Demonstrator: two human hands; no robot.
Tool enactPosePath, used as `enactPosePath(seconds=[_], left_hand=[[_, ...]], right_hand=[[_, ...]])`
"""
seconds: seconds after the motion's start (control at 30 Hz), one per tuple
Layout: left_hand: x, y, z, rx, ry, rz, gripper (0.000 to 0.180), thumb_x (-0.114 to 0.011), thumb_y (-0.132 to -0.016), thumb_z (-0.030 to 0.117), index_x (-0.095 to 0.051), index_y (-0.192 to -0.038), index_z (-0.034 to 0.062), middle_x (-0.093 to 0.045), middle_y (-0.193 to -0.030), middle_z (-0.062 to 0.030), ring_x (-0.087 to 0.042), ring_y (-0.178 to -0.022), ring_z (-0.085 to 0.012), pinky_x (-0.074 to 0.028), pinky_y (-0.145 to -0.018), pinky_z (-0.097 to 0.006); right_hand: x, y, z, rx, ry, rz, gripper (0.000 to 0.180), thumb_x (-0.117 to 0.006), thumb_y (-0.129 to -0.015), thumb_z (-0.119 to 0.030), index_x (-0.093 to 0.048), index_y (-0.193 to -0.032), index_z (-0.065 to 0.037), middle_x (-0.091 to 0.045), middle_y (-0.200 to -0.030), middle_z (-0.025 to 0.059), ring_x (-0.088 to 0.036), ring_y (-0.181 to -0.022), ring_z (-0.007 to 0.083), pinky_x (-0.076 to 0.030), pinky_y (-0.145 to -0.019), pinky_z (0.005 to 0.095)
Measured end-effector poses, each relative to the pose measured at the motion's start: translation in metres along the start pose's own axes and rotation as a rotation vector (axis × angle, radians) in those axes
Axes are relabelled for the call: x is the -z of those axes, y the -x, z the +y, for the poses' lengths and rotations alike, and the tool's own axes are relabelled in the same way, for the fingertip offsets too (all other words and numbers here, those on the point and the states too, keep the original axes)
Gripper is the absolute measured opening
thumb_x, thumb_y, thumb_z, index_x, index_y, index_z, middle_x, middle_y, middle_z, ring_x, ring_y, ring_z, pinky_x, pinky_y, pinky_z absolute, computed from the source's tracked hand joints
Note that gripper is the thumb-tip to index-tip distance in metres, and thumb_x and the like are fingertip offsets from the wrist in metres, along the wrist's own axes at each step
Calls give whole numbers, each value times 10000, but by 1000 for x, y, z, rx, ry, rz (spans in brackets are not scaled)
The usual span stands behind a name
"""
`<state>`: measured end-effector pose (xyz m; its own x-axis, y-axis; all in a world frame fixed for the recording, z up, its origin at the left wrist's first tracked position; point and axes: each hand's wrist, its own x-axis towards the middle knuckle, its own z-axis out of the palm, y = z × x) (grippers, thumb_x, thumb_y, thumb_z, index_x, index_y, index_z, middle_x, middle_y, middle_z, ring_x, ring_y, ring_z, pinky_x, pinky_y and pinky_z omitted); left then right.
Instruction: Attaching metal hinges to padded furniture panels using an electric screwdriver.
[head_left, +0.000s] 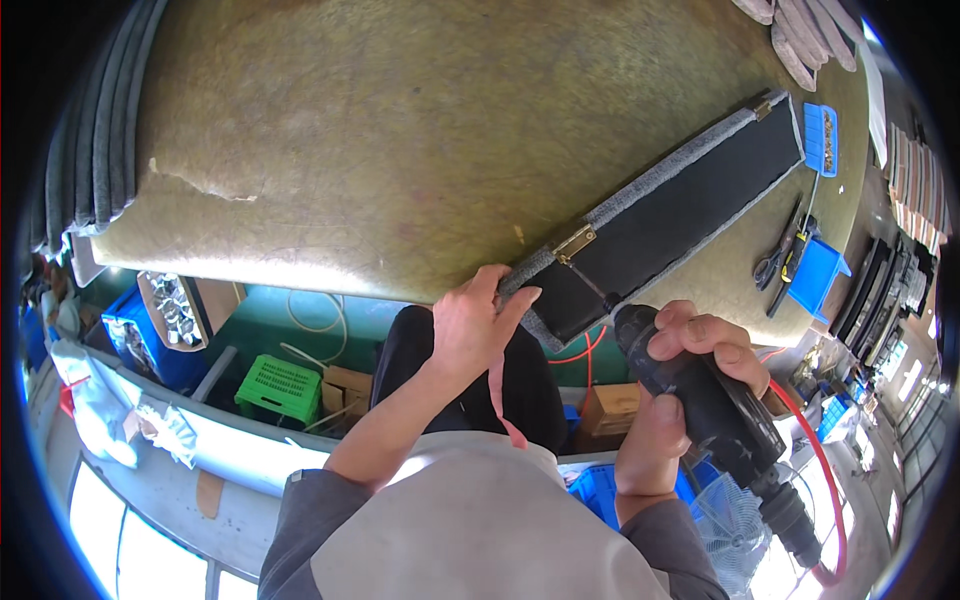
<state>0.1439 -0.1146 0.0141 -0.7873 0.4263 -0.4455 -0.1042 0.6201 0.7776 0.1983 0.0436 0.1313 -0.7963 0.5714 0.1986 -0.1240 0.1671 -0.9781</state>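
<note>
A long black panel edged in grey fabric lies slantwise on the table, its near end at the table's front edge. My left hand grips that near end, thumb over the top. In my right hand is a black air screwdriver, with a red hose at its back end. Its thin bit reaches to a brass-coloured hinge on the panel's long edge. A second hinge sits near the far end. Any screw under the bit is too small to make out.
On the right stand a blue tray of small parts, scissors, a yellow-black tool and a blue bin. Grey padded pieces are stacked at left. Below the table are a green crate and red hose.
</note>
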Motion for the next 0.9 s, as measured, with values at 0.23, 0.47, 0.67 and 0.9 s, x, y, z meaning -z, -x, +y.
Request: enactPosePath(seconds=[0.23,0.47,0.67,0.9], left_hand=[[4,-3,0,31,13,-18,350,-747,-782,296,-632,-929,0,-518,-545,-63,-528,-470,-202,-424,-485,-328],[2,-10,-6,13,-46,-46,403,-789,-719,332,-638,-896,3,-574,-571,-82,-600,-526,-245,-468,-518,-347],[3,-10,-10,36,36,-64,386,-794,-707,331,-638,-854,11,-608,-604,-95,-624,-552,-249,-484,-536,-350],[3,-10,-12,34,51,-75,368,-785,-713,328,-639,-842,16,-613,-604,-95,-633,-563,-253,-489,-539,-350]], right_hand=[[-10,-5,-10,-63,78,-96,469,-728,-776,-126,-441,-1147,-139,-545,-1050,129,-612,-847,240,-475,-858,460],[-20,-15,2,7,114,-245,497,-738,-774,-235,-432,-1144,-106,-529,-1047,159,-578,-785,209,-465,-844,465],[-25,-22,4,39,71,-303,489,-701,-745,-45,-451,-1163,-90,-551,-1038,203,-602,-807,244,-520,-778,390],[-28,-22,11,83,65,-330,487,-675,-759,-41,-430,-1179,-64,-533,-1064,217,-598,-793,237,-510,-808,416]])
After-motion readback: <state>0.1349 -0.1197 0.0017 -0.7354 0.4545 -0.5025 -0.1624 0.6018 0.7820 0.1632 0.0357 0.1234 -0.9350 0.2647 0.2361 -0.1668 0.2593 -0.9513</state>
